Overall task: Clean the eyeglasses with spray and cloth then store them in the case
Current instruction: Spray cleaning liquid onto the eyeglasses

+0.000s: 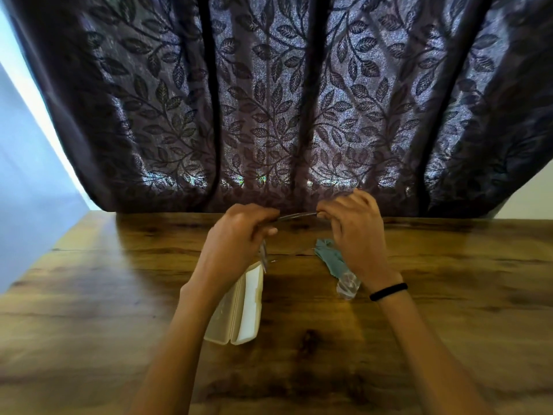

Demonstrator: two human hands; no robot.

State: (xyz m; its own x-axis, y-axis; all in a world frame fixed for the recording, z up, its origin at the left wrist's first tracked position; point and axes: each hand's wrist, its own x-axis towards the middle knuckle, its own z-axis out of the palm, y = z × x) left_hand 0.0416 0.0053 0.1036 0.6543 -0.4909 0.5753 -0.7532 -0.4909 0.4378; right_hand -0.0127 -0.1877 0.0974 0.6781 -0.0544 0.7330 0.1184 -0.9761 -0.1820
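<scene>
Both hands hold the thin-framed eyeglasses point(296, 216) above the far middle of the wooden table point(119, 295). My left hand point(239, 235) grips the left end, and one temple arm hangs down below it. My right hand point(356, 229) pinches the right end of the frame. The white glasses case point(242, 310) lies open on the table under my left forearm. A teal cloth point(327, 256) lies crumpled under my right hand. Beside my right wrist lies the clear spray bottle point(348, 284), partly hidden by that hand.
A dark leaf-patterned curtain point(284, 100) hangs right behind the table's far edge. A bright wall point(27, 163) shows at the left. My right wrist wears a black band point(388, 292).
</scene>
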